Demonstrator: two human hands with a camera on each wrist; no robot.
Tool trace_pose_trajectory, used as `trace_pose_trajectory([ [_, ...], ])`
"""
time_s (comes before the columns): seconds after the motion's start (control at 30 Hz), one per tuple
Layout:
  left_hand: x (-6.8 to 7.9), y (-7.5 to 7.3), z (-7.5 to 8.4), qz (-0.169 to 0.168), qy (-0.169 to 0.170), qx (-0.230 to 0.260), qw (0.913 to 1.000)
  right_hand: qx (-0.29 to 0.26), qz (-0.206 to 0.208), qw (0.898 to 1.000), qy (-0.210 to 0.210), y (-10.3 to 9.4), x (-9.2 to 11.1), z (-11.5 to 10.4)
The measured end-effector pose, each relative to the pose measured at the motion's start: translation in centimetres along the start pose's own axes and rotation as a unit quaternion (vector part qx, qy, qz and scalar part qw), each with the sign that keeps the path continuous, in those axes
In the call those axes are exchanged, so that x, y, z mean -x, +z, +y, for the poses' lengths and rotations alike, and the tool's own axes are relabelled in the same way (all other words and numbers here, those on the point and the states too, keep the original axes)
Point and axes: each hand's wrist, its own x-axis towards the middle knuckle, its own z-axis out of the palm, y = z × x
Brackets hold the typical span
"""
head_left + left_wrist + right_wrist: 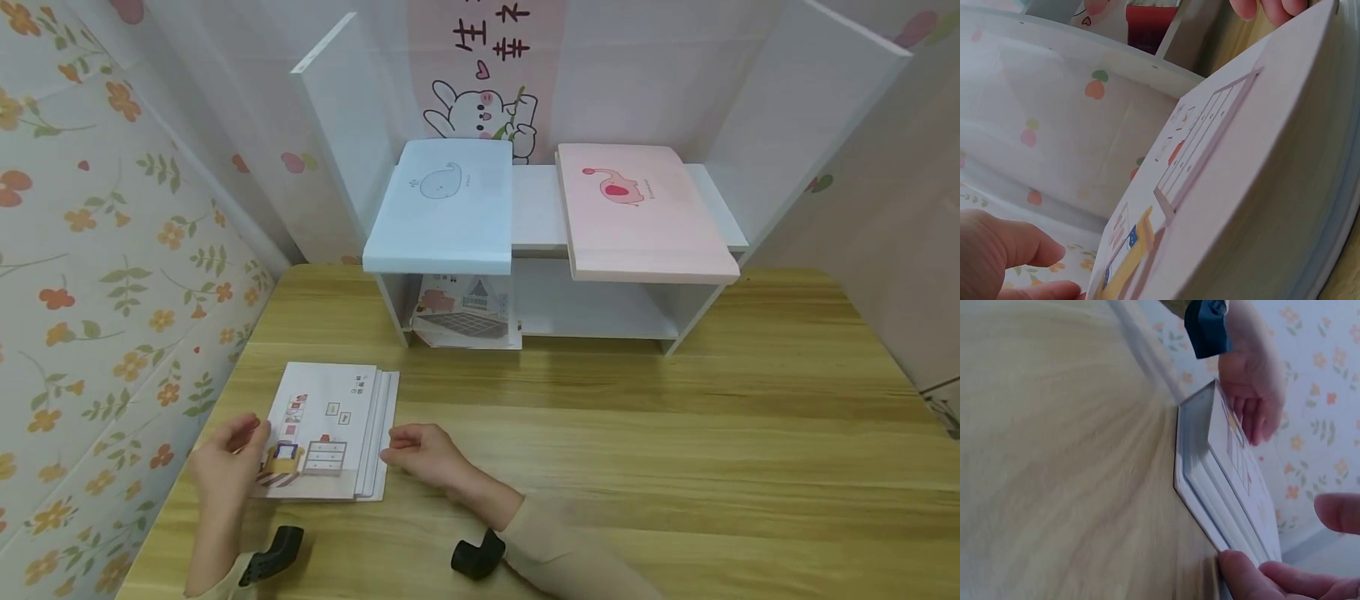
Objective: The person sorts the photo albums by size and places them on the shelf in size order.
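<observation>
A thick white notebook (326,433) lies at the left of the table, its cover printed with a drawers-and-armchair drawing. Its page edges and lower cover (1204,506) show in the right wrist view. My left hand (228,458) is at its left edge; in the left wrist view the thumb (1029,242) stands apart from the finger below, which reaches the edge. At the opposite edge is my right hand (431,454), fingertips right at the lower cover and thumb (1338,512) raised away from it.
A white shelf unit (600,308) stands at the back. On top lie a blue whale-print notebook (450,208) and a pink elephant-print one (645,212). Another printed book (465,312) sits in the lower compartment. A flowered curtain (112,292) borders the left side.
</observation>
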Motion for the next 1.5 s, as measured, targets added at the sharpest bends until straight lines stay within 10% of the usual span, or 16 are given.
trace_pose_trajectory([
  [0.7,-0.2,0.2,-0.8,-0.080,-0.031,-0.023,0.9960,-0.220,0.050,0.969,0.102,1.1,0.4,-0.3],
  [1.5,0.0,0.3,-0.3,-0.107,-0.052,0.015,0.9927,-0.242,0.075,0.957,0.139,1.3,0.1,-0.7],
])
